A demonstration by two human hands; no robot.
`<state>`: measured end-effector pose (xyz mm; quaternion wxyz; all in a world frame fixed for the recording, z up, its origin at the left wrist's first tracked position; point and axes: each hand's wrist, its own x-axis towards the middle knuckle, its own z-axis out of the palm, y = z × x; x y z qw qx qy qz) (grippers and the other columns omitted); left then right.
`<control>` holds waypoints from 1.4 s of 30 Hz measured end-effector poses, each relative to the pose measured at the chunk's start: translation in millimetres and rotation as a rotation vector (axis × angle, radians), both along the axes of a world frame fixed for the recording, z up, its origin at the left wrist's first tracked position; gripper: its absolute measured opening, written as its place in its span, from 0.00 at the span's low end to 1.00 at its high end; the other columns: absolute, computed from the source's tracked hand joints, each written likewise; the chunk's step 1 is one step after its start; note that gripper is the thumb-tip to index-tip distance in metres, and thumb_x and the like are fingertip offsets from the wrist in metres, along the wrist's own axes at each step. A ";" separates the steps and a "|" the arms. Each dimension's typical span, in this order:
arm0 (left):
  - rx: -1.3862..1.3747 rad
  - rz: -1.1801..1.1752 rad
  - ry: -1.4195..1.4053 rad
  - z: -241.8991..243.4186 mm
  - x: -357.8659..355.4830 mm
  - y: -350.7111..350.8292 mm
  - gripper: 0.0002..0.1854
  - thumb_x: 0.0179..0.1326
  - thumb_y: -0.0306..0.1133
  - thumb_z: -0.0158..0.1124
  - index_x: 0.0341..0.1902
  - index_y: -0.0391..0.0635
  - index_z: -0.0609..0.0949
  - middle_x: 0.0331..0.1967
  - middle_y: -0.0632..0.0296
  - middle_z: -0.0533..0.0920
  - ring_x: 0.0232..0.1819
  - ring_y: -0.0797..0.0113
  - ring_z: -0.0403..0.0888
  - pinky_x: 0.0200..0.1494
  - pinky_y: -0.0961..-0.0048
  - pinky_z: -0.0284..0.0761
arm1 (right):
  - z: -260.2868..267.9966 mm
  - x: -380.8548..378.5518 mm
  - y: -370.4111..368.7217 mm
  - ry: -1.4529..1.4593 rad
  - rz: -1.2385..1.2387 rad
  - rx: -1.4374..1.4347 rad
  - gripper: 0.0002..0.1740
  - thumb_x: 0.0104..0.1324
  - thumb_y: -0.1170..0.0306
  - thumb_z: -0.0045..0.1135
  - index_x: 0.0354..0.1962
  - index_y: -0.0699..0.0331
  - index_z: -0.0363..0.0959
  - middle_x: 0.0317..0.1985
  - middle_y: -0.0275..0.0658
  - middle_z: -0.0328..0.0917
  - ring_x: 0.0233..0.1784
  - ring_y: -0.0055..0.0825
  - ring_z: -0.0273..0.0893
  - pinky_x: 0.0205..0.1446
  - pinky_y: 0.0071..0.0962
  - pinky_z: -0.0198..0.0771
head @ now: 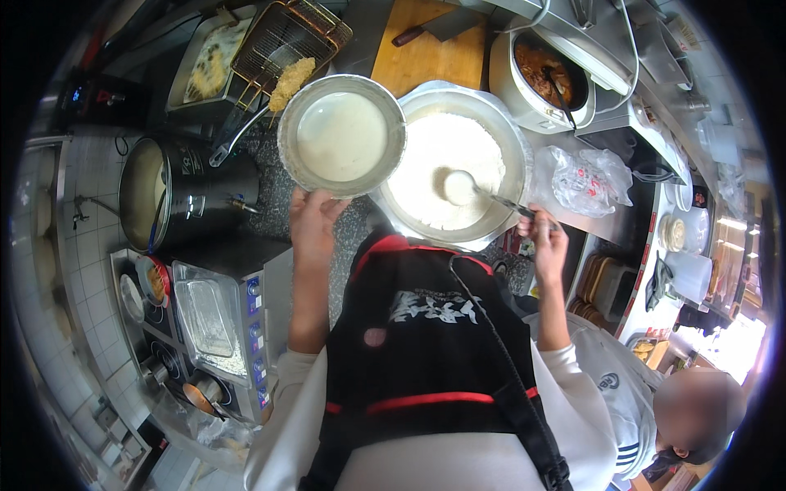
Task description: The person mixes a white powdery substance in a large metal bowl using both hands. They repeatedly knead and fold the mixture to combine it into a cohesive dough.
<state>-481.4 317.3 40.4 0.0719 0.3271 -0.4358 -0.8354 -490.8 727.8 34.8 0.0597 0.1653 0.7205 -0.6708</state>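
Note:
My left hand grips the near rim of a metal bowl holding an off-white liquid. That bowl is held over the left edge of a larger metal basin, which contains bright white contents, too overexposed to name. My right hand is closed around the handle of a metal ladle. The ladle's round bowl is over the white contents, towards the basin's near right part, and looks pale or filled with white. A piece of breaded food lies at the fryer basket's handle, beyond the held bowl.
A wire fryer basket stands at the back left. Behind the basin, a cleaver lies on a wooden cutting board. A pot of reddish stew and a plastic bag are at right. Another person is close at my right.

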 end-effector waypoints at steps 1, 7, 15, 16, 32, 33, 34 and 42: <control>0.008 0.000 -0.001 -0.1 0.8 -1.5 0.21 0.58 0.20 0.58 0.57 0.38 0.74 0.50 0.52 0.83 0.46 0.61 0.86 0.49 0.64 0.87 | -10.5 -4.6 -11.1 -0.065 -0.058 -0.018 0.19 0.79 0.64 0.48 0.55 0.72 0.75 0.36 0.39 0.83 0.36 0.21 0.79 0.45 0.22 0.78; 0.031 0.011 -0.012 -1.1 6.6 -3.9 0.23 0.59 0.18 0.57 0.60 0.41 0.75 0.52 0.56 0.83 0.47 0.63 0.86 0.50 0.65 0.87 | -19.6 -15.6 -13.8 0.092 -0.116 -0.065 0.20 0.79 0.65 0.48 0.58 0.71 0.73 0.41 0.38 0.83 0.39 0.17 0.78 0.46 0.20 0.75; 0.008 -0.031 0.008 -5.5 4.2 4.2 0.21 0.60 0.19 0.57 0.58 0.41 0.76 0.51 0.55 0.83 0.47 0.63 0.86 0.50 0.65 0.87 | -20.9 27.2 14.7 0.263 0.033 0.201 0.18 0.79 0.69 0.46 0.58 0.74 0.73 0.43 0.39 0.83 0.40 0.21 0.79 0.51 0.21 0.74; -0.005 -0.036 -0.006 -5.8 2.5 6.3 0.20 0.61 0.19 0.57 0.58 0.41 0.76 0.50 0.55 0.83 0.47 0.63 0.87 0.50 0.65 0.87 | -21.8 26.9 14.8 0.218 -0.101 0.083 0.19 0.79 0.68 0.46 0.58 0.74 0.73 0.42 0.40 0.83 0.40 0.21 0.79 0.51 0.21 0.74; -0.152 -0.286 -0.069 -17.0 -14.5 58.9 0.12 0.63 0.23 0.60 0.51 0.42 0.77 0.45 0.61 0.82 0.46 0.67 0.84 0.48 0.65 0.86 | 33.0 -11.5 -66.9 0.500 0.320 0.357 0.14 0.74 0.75 0.51 0.53 0.69 0.78 0.40 0.42 0.84 0.41 0.25 0.83 0.49 0.24 0.78; -0.147 -0.286 -0.052 -19.0 -14.0 61.2 0.12 0.63 0.22 0.60 0.50 0.42 0.77 0.45 0.62 0.81 0.45 0.68 0.84 0.47 0.65 0.86 | 31.2 -13.4 -70.2 0.467 0.346 0.444 0.14 0.73 0.76 0.53 0.53 0.68 0.78 0.40 0.41 0.84 0.41 0.25 0.83 0.48 0.24 0.78; -0.143 -0.281 -0.036 -20.8 -13.7 63.1 0.11 0.62 0.22 0.60 0.49 0.41 0.77 0.45 0.62 0.81 0.45 0.69 0.83 0.47 0.65 0.86 | 28.2 -14.8 -73.7 0.431 0.334 0.399 0.14 0.75 0.74 0.52 0.53 0.70 0.77 0.38 0.40 0.84 0.39 0.25 0.83 0.47 0.23 0.78; -0.141 -0.313 -0.028 -24.3 -14.5 67.5 0.12 0.63 0.22 0.59 0.51 0.40 0.77 0.45 0.62 0.80 0.47 0.68 0.83 0.46 0.66 0.87 | 19.7 -22.8 -57.9 -0.076 -0.034 -0.347 0.19 0.79 0.67 0.44 0.55 0.74 0.73 0.38 0.44 0.84 0.36 0.21 0.81 0.43 0.19 0.76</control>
